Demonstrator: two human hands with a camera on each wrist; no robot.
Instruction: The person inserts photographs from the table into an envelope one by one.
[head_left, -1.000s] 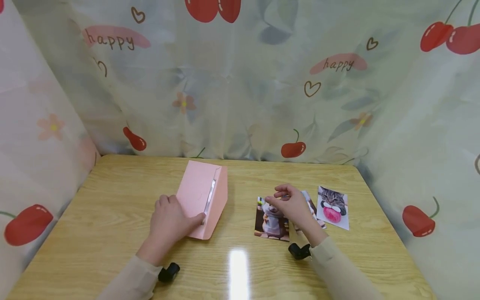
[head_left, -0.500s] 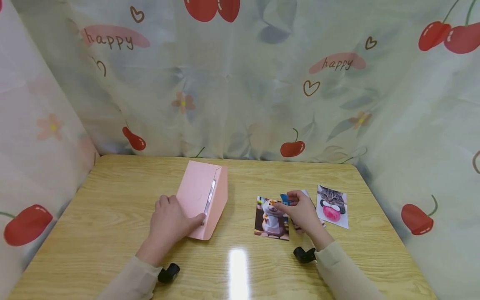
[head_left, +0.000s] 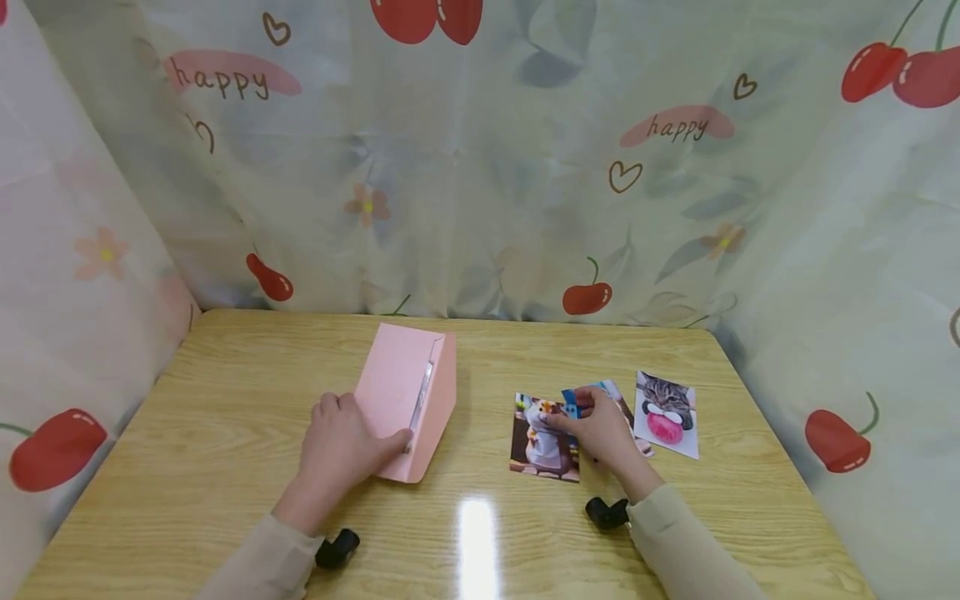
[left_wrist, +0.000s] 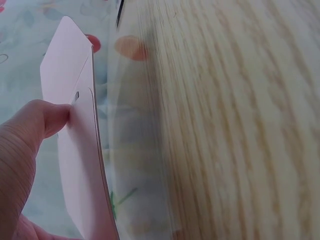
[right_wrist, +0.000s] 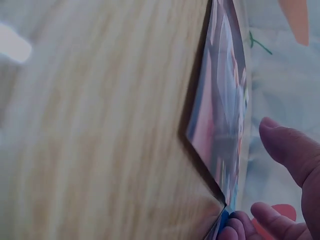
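Observation:
In the head view my left hand (head_left: 339,442) holds a pink envelope (head_left: 400,367) tilted up from the table, its flap standing open on the right. The thumb (left_wrist: 50,116) presses by the envelope's mouth in the left wrist view; the other fingers are mostly hidden. My right hand (head_left: 606,432) is over printed photo cards, thumb apart from the fingers. Its fingertips are at a blue-cornered card (head_left: 570,400), partly covered by the hand. To its left lies a card with a white animal in an apron (head_left: 546,446).
A cat photo card (head_left: 666,417) lies to the right of the right hand. The wooden table (head_left: 225,400) is walled in by a cherry-patterned curtain (head_left: 457,167). Black wrist cameras, one marked here (head_left: 607,513), hang below both wrists.
My right hand first drew back to the right from the apron-animal card, baring the blue corner, then shifted slightly; its fingers are now at that corner. The left hand and envelope hardly moved.

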